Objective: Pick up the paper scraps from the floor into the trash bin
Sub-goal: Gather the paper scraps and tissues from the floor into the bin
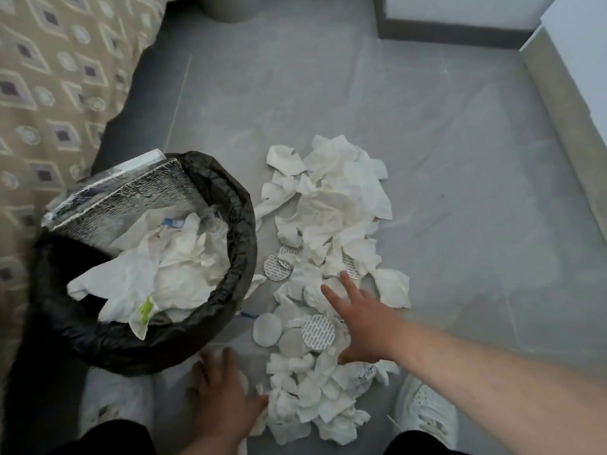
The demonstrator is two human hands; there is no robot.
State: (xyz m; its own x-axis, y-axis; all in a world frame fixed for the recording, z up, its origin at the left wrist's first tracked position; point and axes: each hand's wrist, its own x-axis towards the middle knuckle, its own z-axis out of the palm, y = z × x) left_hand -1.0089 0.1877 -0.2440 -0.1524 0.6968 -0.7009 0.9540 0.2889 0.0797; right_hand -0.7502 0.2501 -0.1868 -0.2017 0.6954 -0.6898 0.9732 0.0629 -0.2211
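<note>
A heap of white crumpled paper scraps (331, 205) and round pads (318, 332) lies on the grey floor, right of the trash bin (239, 231). The bin has a black liner and is heaped with white paper and a silver foil bag (131, 198). My right hand (361, 320) reaches in from the right, fingers spread, resting over the middle of the heap. My left hand (223, 395) is low at the heap's near left edge, fingers spread beside the scraps. Neither hand visibly holds anything.
A patterned beige bedcover (49, 93) hangs at the left behind the bin. A white wall and skirting (565, 103) run along the right. A grey round base (230, 8) stands at the top. My white shoes (423, 405) flank the heap.
</note>
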